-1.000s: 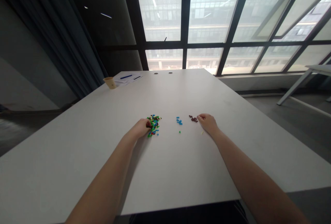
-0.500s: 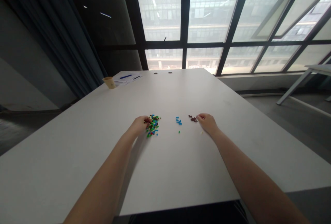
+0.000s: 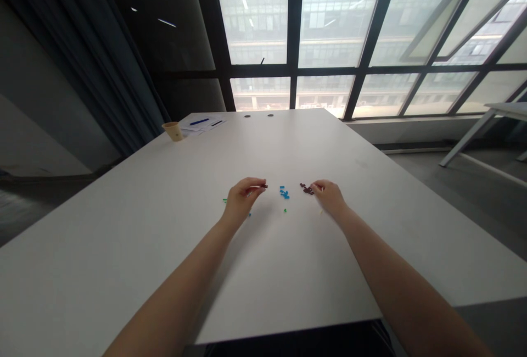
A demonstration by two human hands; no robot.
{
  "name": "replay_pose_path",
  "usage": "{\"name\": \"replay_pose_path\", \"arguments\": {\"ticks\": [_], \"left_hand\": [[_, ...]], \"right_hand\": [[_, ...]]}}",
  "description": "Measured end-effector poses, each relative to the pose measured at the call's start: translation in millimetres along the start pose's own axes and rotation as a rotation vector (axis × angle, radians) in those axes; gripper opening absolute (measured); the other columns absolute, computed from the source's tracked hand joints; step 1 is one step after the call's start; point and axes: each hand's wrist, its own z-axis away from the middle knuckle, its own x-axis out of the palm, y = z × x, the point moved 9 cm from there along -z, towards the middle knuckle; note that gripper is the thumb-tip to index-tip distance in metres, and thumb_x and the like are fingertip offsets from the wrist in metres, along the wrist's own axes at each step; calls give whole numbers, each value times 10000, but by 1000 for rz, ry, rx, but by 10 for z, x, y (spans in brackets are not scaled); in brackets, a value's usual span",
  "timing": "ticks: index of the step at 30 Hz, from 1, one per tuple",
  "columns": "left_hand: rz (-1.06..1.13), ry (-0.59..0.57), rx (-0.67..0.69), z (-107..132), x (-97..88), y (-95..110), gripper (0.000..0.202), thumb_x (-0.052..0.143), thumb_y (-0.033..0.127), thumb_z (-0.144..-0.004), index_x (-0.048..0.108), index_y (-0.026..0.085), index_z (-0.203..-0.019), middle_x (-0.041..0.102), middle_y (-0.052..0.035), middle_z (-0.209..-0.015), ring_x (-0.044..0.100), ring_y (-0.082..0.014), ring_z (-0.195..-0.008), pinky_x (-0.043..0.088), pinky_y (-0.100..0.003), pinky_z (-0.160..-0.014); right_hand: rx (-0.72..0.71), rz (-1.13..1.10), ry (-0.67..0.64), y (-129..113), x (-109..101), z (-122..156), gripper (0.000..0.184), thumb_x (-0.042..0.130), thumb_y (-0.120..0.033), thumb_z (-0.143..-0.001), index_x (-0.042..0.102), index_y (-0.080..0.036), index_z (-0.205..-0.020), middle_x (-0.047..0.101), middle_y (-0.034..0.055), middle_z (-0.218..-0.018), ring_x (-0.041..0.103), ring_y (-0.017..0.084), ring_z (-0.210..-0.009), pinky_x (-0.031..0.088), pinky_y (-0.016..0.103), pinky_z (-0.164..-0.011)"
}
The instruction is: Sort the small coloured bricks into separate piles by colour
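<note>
My left hand (image 3: 242, 196) is raised over the mixed pile and pinches a small dark brown building brick (image 3: 265, 185) between thumb and fingertips. It hides nearly all of the pile; only a green brick (image 3: 224, 200) and a blue one (image 3: 249, 215) show around it. My right hand (image 3: 328, 193) rests at the right edge of a group of brown bricks (image 3: 305, 188), fingertips pressed together there; what they hold, if anything, is too small to make out. Between the hands lie several blue bricks (image 3: 284, 193). Nearer me are a green brick (image 3: 285, 211) and a pale yellow piece (image 3: 321, 212).
A long white table (image 3: 296, 269) carries everything. Toward its far left stand a tan paper cup (image 3: 173, 132) and papers (image 3: 193, 126) with a blue pen (image 3: 199, 122) on them. Two dark round discs (image 3: 270, 116) are at the far end, before the windows.
My left hand has lifted from the mixed pile and moved right with a brown brick in its fingertips. My right hand has shifted slightly left, against the brown bricks.
</note>
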Motion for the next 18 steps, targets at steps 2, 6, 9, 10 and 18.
{"name": "replay_pose_path", "arguments": {"ticks": [2,6,9,10,18], "left_hand": [[26,22,75,57,50,93,282,646,269,-680,588,188,-944,636,-48,-881,609,-157,-813,483,-305,-751],[20,22,157,133,119,208,387,652,220,-690,482,222,-1038,628,-26,-858,599,-147,-842,448,-309,-794],[-16,-1,153,145,154,222,405,642,217,-703,453,231,-1061,625,-21,-845,596,-141,-835,427,-309,-803],[-25,-5,148,145,160,220,403,639,219,-707,451,232,-1063,623,-20,-846,595,-140,-834,422,-307,-802],[-56,-67,72,152,234,68,383,630,241,-714,468,235,-1062,616,-17,-850,591,-146,-845,419,-293,-766]], "right_hand": [[-5,1,0,-10,2,0,297,428,-356,-759,680,-198,-754,653,28,-734,540,140,-673,338,231,-604],[-6,-7,3,-10,6,-3,283,436,-343,-761,678,-196,-748,642,23,-724,537,138,-671,340,231,-604],[-30,-18,25,-39,-19,-4,267,445,-326,-763,673,-191,-734,620,19,-692,524,135,-649,340,233,-595],[-46,-24,39,-67,-41,-1,260,449,-318,-765,671,-188,-723,608,18,-674,516,134,-637,341,235,-592],[-551,-322,62,-941,-239,395,164,518,-279,-794,647,-207,-866,541,5,-653,497,128,-666,391,253,-678]]}}
